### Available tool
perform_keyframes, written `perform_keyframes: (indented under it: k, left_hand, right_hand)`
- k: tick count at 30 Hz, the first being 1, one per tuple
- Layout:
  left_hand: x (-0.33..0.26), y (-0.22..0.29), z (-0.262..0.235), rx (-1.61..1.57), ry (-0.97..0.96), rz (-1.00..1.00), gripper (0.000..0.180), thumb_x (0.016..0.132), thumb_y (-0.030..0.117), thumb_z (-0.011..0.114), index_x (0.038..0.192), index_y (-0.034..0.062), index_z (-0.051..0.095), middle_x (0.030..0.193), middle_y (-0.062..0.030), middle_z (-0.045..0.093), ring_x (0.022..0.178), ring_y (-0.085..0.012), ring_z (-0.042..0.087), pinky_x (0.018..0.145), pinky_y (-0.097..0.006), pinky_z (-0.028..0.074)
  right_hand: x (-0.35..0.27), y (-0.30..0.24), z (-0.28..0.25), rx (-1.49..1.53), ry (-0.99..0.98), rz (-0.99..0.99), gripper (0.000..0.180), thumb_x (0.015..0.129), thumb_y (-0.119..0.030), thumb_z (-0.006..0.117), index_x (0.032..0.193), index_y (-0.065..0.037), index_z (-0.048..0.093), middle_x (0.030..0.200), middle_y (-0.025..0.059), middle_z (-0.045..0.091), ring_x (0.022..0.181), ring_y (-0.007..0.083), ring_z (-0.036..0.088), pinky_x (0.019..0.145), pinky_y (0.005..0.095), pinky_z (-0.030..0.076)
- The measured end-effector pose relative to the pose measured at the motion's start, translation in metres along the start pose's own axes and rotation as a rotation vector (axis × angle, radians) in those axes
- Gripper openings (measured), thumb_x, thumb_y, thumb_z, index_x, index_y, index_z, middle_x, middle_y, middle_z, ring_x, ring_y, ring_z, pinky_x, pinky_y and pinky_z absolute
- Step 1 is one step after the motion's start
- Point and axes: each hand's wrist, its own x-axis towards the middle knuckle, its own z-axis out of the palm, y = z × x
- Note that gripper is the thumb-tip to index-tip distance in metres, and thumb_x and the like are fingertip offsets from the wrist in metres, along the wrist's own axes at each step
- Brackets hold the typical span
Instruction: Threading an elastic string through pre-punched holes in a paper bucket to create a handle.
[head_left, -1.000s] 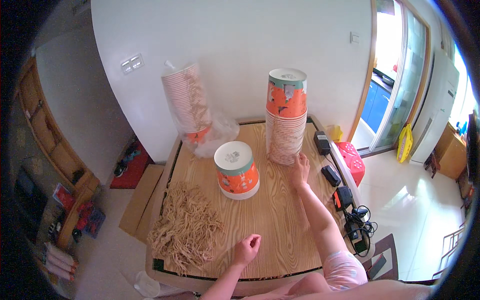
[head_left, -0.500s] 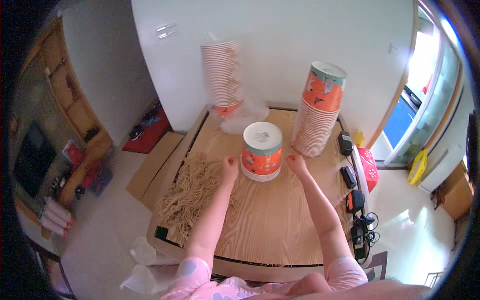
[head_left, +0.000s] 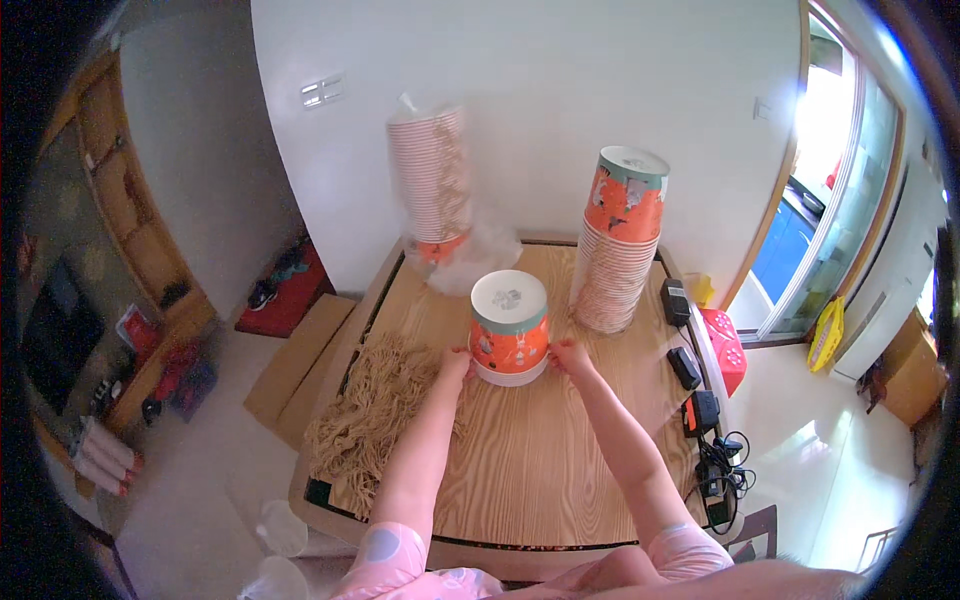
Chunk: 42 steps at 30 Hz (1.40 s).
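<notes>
The person wears a soft pink short-sleeved cloth top, patterned with large, rounded, grey-lavender spots. The pink left sleeve is loose and ends above the elbow; one big oval spot sits close to its hem, on the upper side. The pink right sleeve is cut to the same short length, with paler, less distinct markings toward its hem. Between the sleeves, along the near edge, the cloth is creased, with more greyish patches toward the left. Both forearms are bare, as are the left hand and the right hand.
</notes>
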Motion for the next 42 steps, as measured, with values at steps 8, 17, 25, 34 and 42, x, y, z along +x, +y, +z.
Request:
perform_keyframes:
  k: [8, 17, 25, 34, 42]
  left_hand:
    - [-0.016, 0.016, 0.026, -0.233, -0.009, -0.069, 0.010, 0.079, 0.010, 0.056, 0.069, 0.0079, 0.055, 0.056, -0.0029, 0.053, 0.046, -0.0132, 0.050, 0.038, -0.027, 0.040]
    - [-0.004, 0.023, -0.005, -0.269, -0.046, -0.066, 0.005, 0.080, 0.018, 0.057, 0.081, 0.0131, 0.055, 0.068, -0.0012, 0.054, 0.058, -0.0129, 0.051, 0.045, -0.024, 0.042]
    - [-0.046, 0.065, -0.015, -0.440, 0.000, 0.163, 0.007, 0.080, 0.007, 0.055, 0.087, 0.0066, 0.055, 0.071, -0.0020, 0.057, 0.057, -0.0110, 0.053, 0.048, -0.024, 0.041]
    - [-0.158, 0.102, -0.013, -0.181, -0.215, 0.626, 0.022, 0.075, -0.012, 0.048, 0.087, 0.0041, 0.058, 0.086, -0.0024, 0.060, 0.074, -0.0121, 0.056, 0.068, -0.024, 0.045]
    - [-0.240, 0.074, -0.019, 0.208, -0.087, 1.142, 0.021, 0.067, -0.015, 0.051, 0.072, 0.0053, 0.054, 0.084, -0.0061, 0.057, 0.084, -0.0173, 0.056, 0.072, -0.027, 0.044]
  right_hand:
    - [0.004, 0.007, -0.028, 0.004, 0.033, 0.017, 0.017, 0.084, -0.021, 0.060, 0.074, -0.008, 0.055, 0.058, -0.0003, 0.052, 0.044, 0.0094, 0.045, 0.039, 0.0233, 0.034]
    - [-0.009, -0.030, -0.003, 0.087, -0.003, -0.003, 0.017, 0.084, -0.021, 0.058, 0.072, -0.009, 0.056, 0.061, -0.0011, 0.051, 0.049, 0.0089, 0.045, 0.043, 0.0236, 0.035]
    - [-0.038, -0.079, 0.017, 0.391, -0.023, -0.303, 0.018, 0.086, -0.020, 0.055, 0.091, -0.004, 0.060, 0.081, 0.0042, 0.060, 0.070, 0.0135, 0.057, 0.059, 0.0248, 0.045]
    - [-0.086, -0.092, -0.010, 0.662, -0.253, -0.237, 0.022, 0.087, -0.009, 0.054, 0.107, -0.001, 0.056, 0.096, 0.0056, 0.062, 0.085, 0.0135, 0.060, 0.074, 0.0284, 0.051]
    - [-0.145, -0.090, -0.014, 0.448, -0.156, -0.310, 0.021, 0.090, -0.020, 0.052, 0.099, -0.002, 0.058, 0.091, 0.0049, 0.062, 0.083, 0.0113, 0.058, 0.073, 0.0244, 0.047]
